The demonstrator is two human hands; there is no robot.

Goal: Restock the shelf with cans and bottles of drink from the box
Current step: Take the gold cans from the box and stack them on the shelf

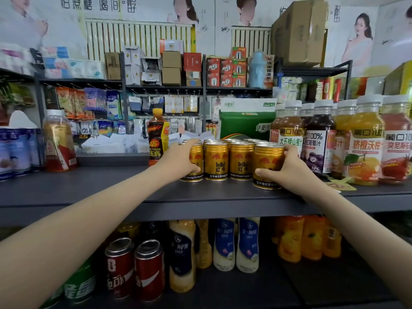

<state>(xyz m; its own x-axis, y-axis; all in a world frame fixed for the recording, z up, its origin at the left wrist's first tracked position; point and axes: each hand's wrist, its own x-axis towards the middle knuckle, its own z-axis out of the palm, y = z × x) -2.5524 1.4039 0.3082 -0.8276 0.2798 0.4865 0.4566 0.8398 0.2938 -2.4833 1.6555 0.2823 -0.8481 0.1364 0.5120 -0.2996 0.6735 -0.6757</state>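
- A dark grey upper shelf [89, 188] in a small shop, seen from the head of the person stocking it, with both bare arms reaching forward.
- Near the shelf's front edge stands a block of gold Red Bull cans [229, 161], four across the front, with more rows behind.
- The left hand [179, 159] curls round the left-end can [197, 162], fingers over its top rim and palm against its side.
- The right hand [292, 170] grips the right-end can [266, 163], thumb across the lower front and fingers wrapped round the far side. This can sits a little forward of its neighbours.
- A Hi-Tiger bottle [157, 139] stands just left of the block. A row of white-capped juice bottles [365, 141] stands to the right, close to the right-end can.
- On the lower shelf [334, 284] below are red cola cans [120, 266] and pale milk-tea bottles [224, 244].
- The supply box is not in view.
- The step appears to be squaring up the can block from both ends.
- The next move probably calls for easing the right-end can back level with the row without knocking the juice bottles, then letting go with both hands and reaching for more stock.
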